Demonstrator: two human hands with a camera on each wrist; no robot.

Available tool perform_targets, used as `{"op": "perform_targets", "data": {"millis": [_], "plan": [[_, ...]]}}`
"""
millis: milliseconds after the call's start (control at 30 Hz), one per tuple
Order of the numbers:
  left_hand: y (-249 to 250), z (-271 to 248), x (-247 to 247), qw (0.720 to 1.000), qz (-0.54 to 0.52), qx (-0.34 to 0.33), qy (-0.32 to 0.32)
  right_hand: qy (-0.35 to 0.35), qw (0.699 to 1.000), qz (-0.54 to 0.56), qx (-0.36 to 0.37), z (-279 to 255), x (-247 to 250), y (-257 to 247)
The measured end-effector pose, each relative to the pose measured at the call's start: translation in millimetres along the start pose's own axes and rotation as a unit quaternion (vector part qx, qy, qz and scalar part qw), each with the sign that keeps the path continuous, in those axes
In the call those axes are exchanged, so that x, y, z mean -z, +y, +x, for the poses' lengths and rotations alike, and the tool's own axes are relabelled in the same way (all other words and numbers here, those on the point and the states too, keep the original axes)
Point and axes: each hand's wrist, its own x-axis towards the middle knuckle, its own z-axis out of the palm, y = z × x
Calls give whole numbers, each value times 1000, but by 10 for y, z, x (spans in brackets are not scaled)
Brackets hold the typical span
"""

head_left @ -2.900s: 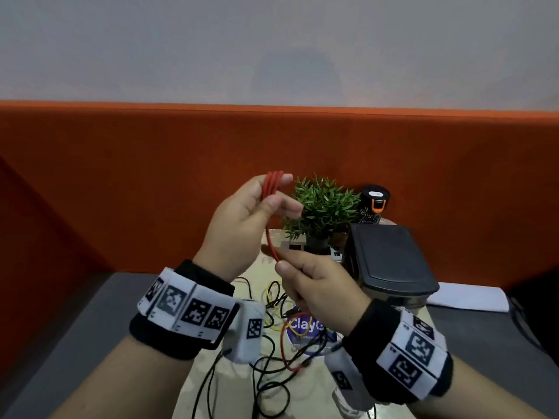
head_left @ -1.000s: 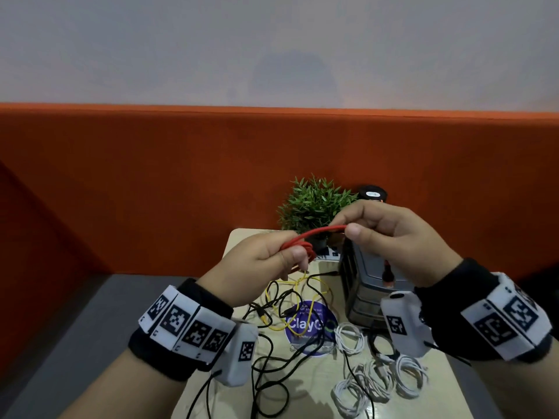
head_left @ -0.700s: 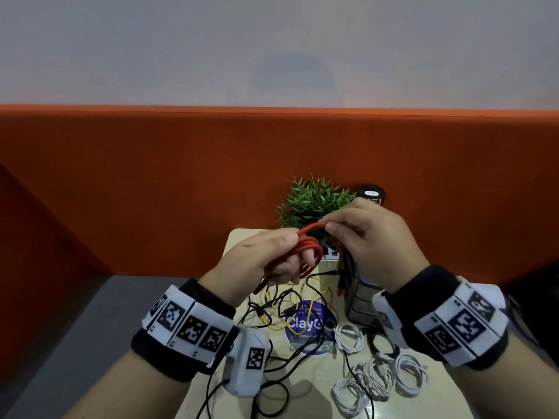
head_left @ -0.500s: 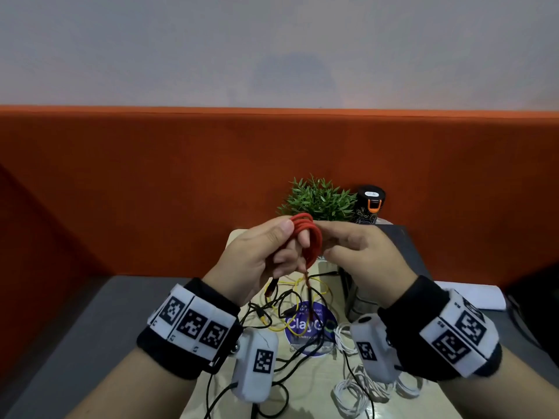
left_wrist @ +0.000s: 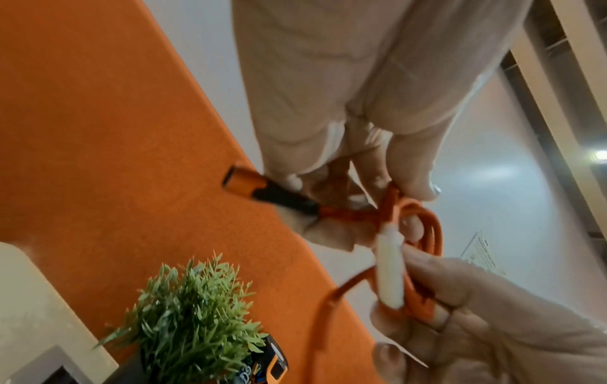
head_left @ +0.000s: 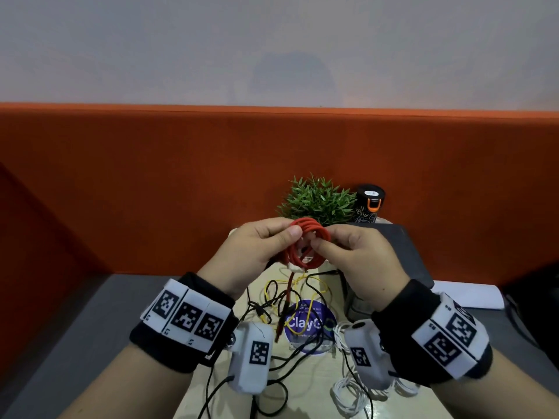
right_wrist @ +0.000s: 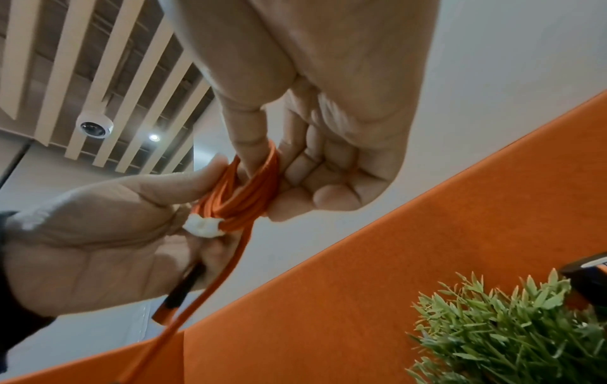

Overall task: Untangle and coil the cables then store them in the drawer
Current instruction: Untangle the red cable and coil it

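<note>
A red cable (head_left: pixel 314 229) is wound into a small coil and held in the air above the table. My left hand (head_left: pixel 290 234) pinches the coil's left side and my right hand (head_left: pixel 325 237) pinches its right side. A loose red tail (head_left: pixel 289 285) hangs from it toward the table. In the left wrist view the coil (left_wrist: pixel 427 249) carries a white piece (left_wrist: pixel 389 272), and a black and orange plug (left_wrist: pixel 262 189) sticks out under my fingers. In the right wrist view my right finger passes through the coil (right_wrist: pixel 249 192). The dark grey drawer unit (head_left: pixel 408 255) stands behind my right hand.
Tangled black and yellow cables (head_left: pixel 272 300) lie on the beige table (head_left: pixel 308 388) below my hands. Several coiled white cables (head_left: pixel 348 397) lie at its front right. A small green plant (head_left: pixel 317 201) and a black bottle (head_left: pixel 370 204) stand at the back by the orange partition.
My right hand drew the red cable out to the right, then wound it back round the loops in my left hand. Both hands now hold the coil close together, and the hanging tail is shorter.
</note>
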Motion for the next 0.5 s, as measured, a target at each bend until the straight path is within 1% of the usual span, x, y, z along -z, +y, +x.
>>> {"op": "perform_targets", "data": {"millis": [67,200,300,400,500], "plan": [[22,-5,30,1000,24,13,3,3,999,-39,-4,15,26,26],[25,-36,45,998,5,67,3,6,996,-93,-4,13,19,61],[9,-51,43,995,-5,99,5,10,987,-161,20,-8,-1,69],[-1,-64,32,991,-55,124,-9,11,972,-230,52,-11,-5,73],[8,-87,29,979,-144,143,-18,14,965,-253,63,10,4,72]]}}
